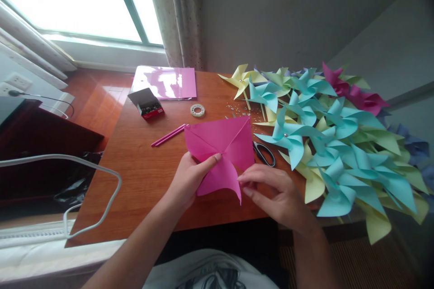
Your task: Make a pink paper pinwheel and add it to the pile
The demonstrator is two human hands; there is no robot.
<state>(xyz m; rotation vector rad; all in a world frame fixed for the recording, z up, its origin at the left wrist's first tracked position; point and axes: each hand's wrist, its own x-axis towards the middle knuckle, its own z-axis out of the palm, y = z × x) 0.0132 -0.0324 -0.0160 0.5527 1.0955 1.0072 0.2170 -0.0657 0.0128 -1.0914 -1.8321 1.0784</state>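
A square of bright pink paper (233, 137), slit along its diagonals, is held up above the wooden table. My left hand (190, 174) grips it from the left, thumb pressed near the centre where one corner is folded in, fingers hidden behind. My right hand (271, 192) pinches at the paper's lower right edge, where a flap curves downward to a point. Partly behind the paper lie scissors (266, 153) with a dark handle. Two pink sticks (168, 136) rest on the table left of the paper.
On the table (135, 185) stand an opened small box (149, 108) of dark pieces, a tape roll (197, 109) and a glossy pack of pink paper (185, 82). Finished pinwheels (288, 135) crowd the right side. Small scraps (239, 109) lie near the back. A white rail (115, 176) rises at left.
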